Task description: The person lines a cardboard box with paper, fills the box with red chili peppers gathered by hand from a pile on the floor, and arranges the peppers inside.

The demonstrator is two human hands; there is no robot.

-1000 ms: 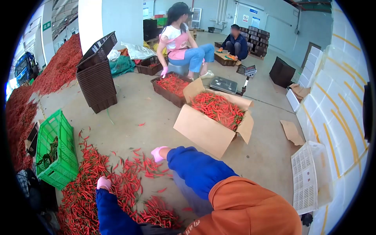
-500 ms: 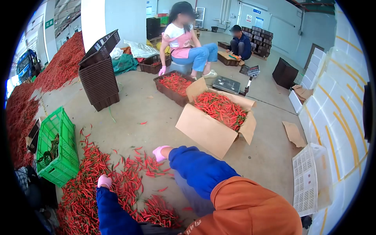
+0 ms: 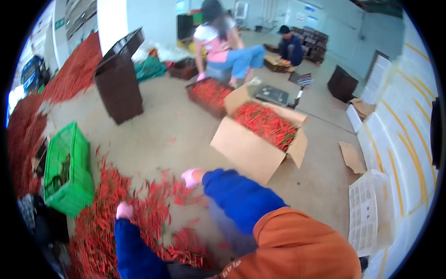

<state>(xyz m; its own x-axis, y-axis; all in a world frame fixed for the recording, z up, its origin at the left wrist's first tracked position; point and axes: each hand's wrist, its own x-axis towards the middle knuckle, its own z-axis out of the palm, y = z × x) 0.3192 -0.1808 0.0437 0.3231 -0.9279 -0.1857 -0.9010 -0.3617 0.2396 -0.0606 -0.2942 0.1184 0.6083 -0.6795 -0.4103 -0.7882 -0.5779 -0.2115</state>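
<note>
Both my hands wear pink gloves and reach down to a spread of loose red chili peppers on the floor. My left hand is over the thick part of the pile, to the right of a green plastic crate. At the upper right edge of the spread, my right hand is beside a thinner patch of chilies. Blur and the angle hide the fingers of both hands, so their grip does not show. An open cardboard box full of red chilies stands beyond my right hand.
A stack of dark crates stands behind the green crate. A person in pink gloves sits by a dark crate of chilies; another person crouches farther back. A scale lies behind the box. At right is a white crate.
The whole view has shifted slightly and blurred. My hands stay nearly in place over the chilies. The seated person's head has moved a little to the left.
</note>
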